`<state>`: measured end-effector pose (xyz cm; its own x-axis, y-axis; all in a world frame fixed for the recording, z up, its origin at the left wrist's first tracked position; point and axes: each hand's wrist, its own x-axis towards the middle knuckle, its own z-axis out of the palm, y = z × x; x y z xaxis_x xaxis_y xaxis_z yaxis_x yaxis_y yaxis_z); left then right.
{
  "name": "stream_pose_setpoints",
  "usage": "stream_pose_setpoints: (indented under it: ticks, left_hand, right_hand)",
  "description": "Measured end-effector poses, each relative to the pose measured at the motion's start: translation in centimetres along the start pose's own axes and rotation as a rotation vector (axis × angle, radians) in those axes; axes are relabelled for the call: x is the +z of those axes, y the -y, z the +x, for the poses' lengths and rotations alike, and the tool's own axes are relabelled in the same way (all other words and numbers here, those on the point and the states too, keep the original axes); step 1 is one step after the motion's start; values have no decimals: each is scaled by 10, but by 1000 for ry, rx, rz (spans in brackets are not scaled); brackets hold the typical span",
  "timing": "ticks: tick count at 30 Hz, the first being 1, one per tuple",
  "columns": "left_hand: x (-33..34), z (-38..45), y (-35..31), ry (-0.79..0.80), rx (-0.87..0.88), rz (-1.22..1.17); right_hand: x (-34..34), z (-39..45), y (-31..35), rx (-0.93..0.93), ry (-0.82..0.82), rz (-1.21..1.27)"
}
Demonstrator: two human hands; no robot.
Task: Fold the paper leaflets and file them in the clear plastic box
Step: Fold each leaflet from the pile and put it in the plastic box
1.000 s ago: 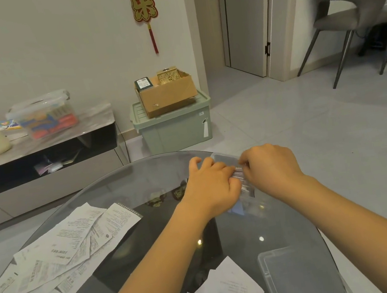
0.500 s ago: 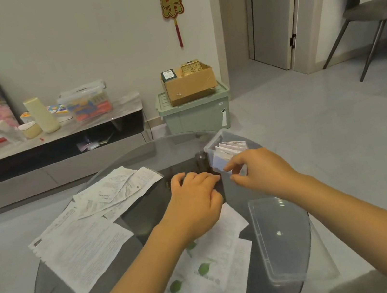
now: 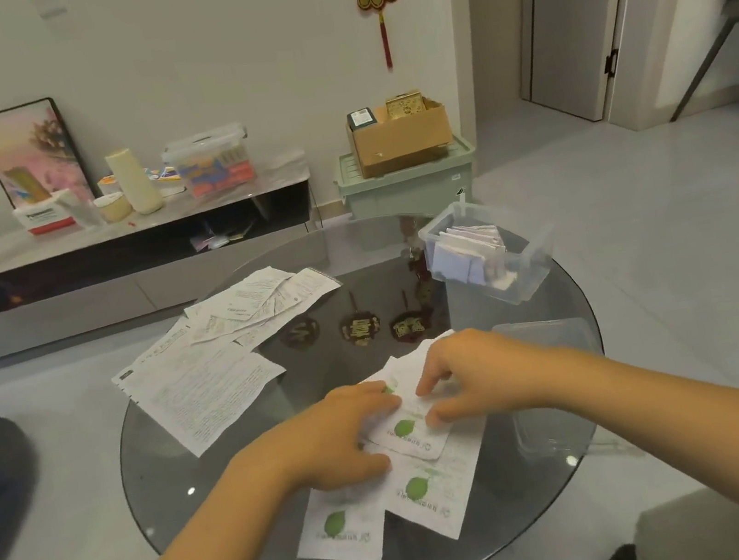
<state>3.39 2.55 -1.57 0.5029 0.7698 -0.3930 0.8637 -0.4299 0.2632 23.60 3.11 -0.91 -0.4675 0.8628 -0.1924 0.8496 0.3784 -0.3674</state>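
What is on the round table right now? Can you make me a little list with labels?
table: round dark glass table
left hand: resting on the green-leaf leaflets
right hand: fingertips on the top leaflet
other papers: printed sheets spread at the table's left
box: clear plastic box at the far right, folded papers inside
lid: clear lid lying flat by the right arm

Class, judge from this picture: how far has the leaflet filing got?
Done: folded leaflets already stand in the clear box. In hand: the left hand and right hand rest on the top green-leaf leaflet. Left: two more beneath it, plus the spread sheets.
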Motion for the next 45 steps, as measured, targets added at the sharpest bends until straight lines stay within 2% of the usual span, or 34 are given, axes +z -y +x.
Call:
stream_pose_setpoints:
  ticks: [7, 13, 18, 21, 28, 33, 36, 39, 41, 43, 45]
  left_hand:
    - [15, -1, 9, -187, 54, -2]
    - [27, -2, 18, -308, 81, -28]
    - [28, 1, 18, -354, 133, -158]
    - [26, 6, 14, -431, 82, -344]
    - [31, 22, 8, -553, -52, -482]
    - [37, 30, 7, -582, -99, -417]
    - [37, 31, 11, -628, -61, -371]
    - [34, 32, 16, -648, 42, -201]
    - [32, 31, 17, -608, 96, -80]
    - [31, 30, 17, -538, 129, 1]
    - [30, 30, 18, -489, 140, 43]
  right_hand:
    - [21, 5, 5, -93, 75, -152]
    - [21, 8, 8, -114, 52, -105]
    - [8, 11, 9, -86, -14, 24]
    - [3, 15, 9, -54, -60, 102]
    - [8, 35, 6, 63, -194, 196]
    - [16, 42, 1, 122, -94, 182]
    - [21, 43, -1, 117, -128, 150]
    - [18, 39, -2, 68, -214, -28]
    - [13, 35, -4, -13, -260, -172]
    - [10, 31, -5, -69, -204, -261]
    - [11, 28, -7, -61, -122, -249]
